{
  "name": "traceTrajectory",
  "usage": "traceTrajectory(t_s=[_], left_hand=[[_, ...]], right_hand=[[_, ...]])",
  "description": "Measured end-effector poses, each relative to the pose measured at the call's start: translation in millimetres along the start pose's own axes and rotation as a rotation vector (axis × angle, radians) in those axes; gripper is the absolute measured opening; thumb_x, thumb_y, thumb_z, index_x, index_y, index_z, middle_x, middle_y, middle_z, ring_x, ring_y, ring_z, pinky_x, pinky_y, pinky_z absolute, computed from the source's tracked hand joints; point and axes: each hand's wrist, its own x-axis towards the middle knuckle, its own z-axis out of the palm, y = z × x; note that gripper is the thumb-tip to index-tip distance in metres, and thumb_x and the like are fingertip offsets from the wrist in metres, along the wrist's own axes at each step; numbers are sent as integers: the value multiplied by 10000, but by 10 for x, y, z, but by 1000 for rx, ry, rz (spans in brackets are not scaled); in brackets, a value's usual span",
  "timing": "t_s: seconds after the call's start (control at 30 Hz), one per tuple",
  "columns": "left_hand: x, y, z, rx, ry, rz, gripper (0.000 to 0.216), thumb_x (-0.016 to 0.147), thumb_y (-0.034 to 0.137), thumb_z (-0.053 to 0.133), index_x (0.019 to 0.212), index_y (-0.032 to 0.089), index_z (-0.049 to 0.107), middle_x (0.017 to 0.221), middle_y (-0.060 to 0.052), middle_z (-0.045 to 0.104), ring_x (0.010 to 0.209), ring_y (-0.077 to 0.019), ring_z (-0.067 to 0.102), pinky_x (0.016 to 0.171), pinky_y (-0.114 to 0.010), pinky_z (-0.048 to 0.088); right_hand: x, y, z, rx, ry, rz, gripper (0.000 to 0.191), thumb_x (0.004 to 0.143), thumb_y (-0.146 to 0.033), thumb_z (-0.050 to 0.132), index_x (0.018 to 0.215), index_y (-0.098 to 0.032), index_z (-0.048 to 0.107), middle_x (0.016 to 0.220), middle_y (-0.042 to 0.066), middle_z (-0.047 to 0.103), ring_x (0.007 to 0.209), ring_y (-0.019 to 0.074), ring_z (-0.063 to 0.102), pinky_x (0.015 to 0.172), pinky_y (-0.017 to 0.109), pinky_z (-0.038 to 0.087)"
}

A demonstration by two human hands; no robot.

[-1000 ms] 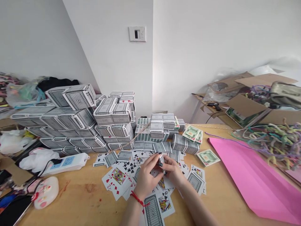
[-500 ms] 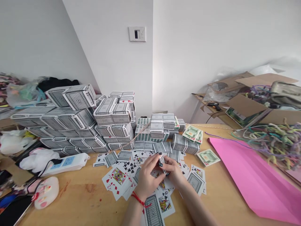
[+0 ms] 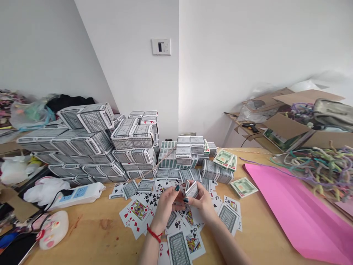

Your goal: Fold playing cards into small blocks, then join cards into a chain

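A playing card [image 3: 191,190] with a grey patterned back, folded into a small box-like shape, stands in my right hand [image 3: 202,201], pinched between thumb and fingers. Just left of it is my left hand [image 3: 165,206], its thumb raised apart from its curved fingers; those fingers reach close under the folded card, and whether they touch it is hard to see. Beneath both hands lie loose playing cards, face up and face down, among them a jack [image 3: 139,209], a queen [image 3: 193,241] and a face-down card [image 3: 178,247].
Blocks built from folded cards [image 3: 95,117] are stacked at the back left, with a smaller stack [image 3: 184,152] behind the hands. Green card packs [image 3: 244,187] lie to the right, beside a pink sheet [image 3: 292,206]. A power strip [image 3: 91,194] rests at left; a cardboard box [image 3: 292,127] stands far right.
My left hand has drawn back to the left and opened its thumb away from the folded card. My right hand keeps hold of the card, which now shows more fully.
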Motion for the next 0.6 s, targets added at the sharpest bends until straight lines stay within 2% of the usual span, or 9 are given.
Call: traceTrajectory(t_s=[0.13,0.23,0.3,0.4,0.53,0.6], left_hand=[[-31,27,25,-142,-121,-178,299,725,405,592,885,152,598,746,-39,605,665,-157,606,580,-289,527],[-49,48,14,-211,-206,-246,279,722,332,623,907,123,615,761,-58,622,671,-148,610,641,-290,526],[-57,58,-17,-245,-254,-269,253,732,297,623,899,108,628,788,-70,633,701,-142,613,706,-287,513],[-69,83,-72,-257,-294,-270,235,723,259,640,895,99,641,832,-82,644,761,-150,616,775,-287,487],[-82,142,-107,-213,-299,-203,263,685,236,676,915,110,654,881,-93,655,846,-192,609,830,-325,458],[-84,170,-107,-186,-312,-158,305,672,240,687,947,112,650,907,-103,658,894,-218,599,857,-346,439]], right_hand=[[-16,-14,15,-38,-84,-2,529,526,-218,765,999,-206,527,883,23,603,772,187,553,686,279,443],[-20,-25,5,-89,-137,1,568,517,-237,771,1026,-210,521,890,19,597,751,184,554,654,274,451],[-17,-21,-6,-121,-158,-6,585,515,-257,774,1041,-213,521,906,22,595,784,195,557,686,287,456],[-5,16,-14,-166,-157,-23,620,521,-270,775,1078,-225,507,964,34,574,855,210,553,747,308,455],[15,97,-12,-176,-122,-20,735,494,-267,795,1142,-273,449,1018,36,524,814,193,566,691,306,484],[29,128,-24,-154,-89,-22,718,506,-283,790,1137,-279,449,991,31,515,785,184,571,678,315,491]])
